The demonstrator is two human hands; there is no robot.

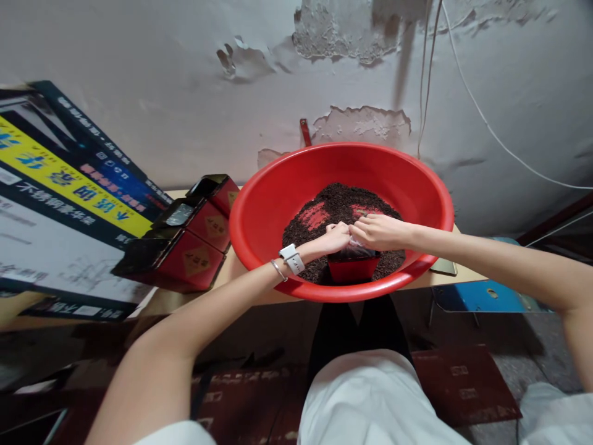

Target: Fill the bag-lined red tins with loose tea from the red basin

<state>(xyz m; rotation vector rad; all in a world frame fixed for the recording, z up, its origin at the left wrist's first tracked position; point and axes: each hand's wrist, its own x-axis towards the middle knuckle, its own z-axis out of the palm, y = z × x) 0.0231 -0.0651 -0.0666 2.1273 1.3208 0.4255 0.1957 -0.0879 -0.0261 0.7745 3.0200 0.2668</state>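
Note:
A big red basin point(259, 210) holds a heap of dark loose tea leaves point(343, 198). A small red box point(353, 269) with a clear bag liner stands inside it near the front rim. Both hands meet over that box. My left hand point(334, 238), with a white watch and a bracelet on the wrist, has its fingers closed on the liner's edge. My right hand point(377, 232) is curled and pinches the same liner from the other side. What lies under the fingers is hidden.
Several red and black tea boxes point(188, 238) with open lids sit left of the basin on a tan table point(231, 272). A large printed carton point(60, 204) leans at far left. A blue stool point(482, 295) stands to the right. Peeling wall behind.

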